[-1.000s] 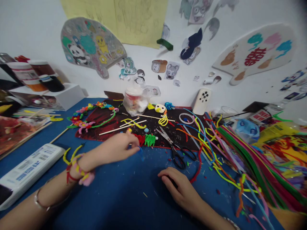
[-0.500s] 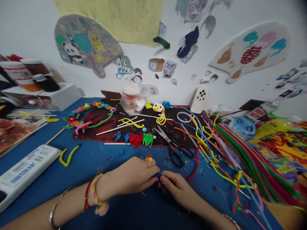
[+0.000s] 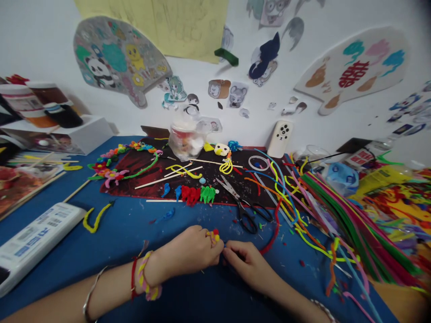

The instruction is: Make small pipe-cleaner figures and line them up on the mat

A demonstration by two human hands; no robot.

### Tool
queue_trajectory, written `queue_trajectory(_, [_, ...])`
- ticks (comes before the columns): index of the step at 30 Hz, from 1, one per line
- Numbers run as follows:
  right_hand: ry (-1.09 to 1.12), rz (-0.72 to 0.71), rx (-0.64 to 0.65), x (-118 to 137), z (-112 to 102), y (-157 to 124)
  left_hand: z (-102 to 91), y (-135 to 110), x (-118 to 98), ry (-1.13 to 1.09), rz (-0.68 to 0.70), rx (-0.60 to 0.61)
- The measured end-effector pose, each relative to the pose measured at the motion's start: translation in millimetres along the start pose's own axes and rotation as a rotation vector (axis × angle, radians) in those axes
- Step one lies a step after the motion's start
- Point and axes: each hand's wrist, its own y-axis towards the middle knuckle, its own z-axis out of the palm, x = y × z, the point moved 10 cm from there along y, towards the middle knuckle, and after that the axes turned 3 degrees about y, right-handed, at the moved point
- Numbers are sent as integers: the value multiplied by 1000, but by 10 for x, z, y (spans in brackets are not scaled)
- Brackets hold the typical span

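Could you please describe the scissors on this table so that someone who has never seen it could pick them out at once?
On the blue table top, look for the dark red mat against the wall. The scissors lie across its front edge, with steel blades pointing back and left and black loop handles reaching onto the blue. They sit just right of the small red clump and green clump, left of the heap of coloured pipe cleaners.

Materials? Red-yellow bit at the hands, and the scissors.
The red-yellow bit looks like soft modelling clay: matte, small rounded lumps, though it is too small to be sure. The scissors seem to have shiny steel blades and glossy black plastic handles.
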Motion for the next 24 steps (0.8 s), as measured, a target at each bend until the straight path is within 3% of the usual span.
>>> queue_trajectory(3, [5, -16, -6, 5, 1, -2, 30, 10, 99, -141, -97, -4])
queue_trajectory(7, [-36, -53, -14, 74, -6, -15, 63, 22, 219, -463, -196, 86])
queue_trajectory(10, [-45, -63, -24, 131, -29, -31, 54, 35, 235, -691, -206, 138])
queue_trajectory(14, [60, -52, -61, 129, -91, -43, -14, 57, 237, -884, -184, 75])
queue_trajectory(19, [347, 90, 22, -85, 4, -47, 51, 43, 313, -936, -293, 14])
queue_trajectory(24, [192, 48, 27, -41, -10, -70, 30, 6, 391, -781, -351, -26])
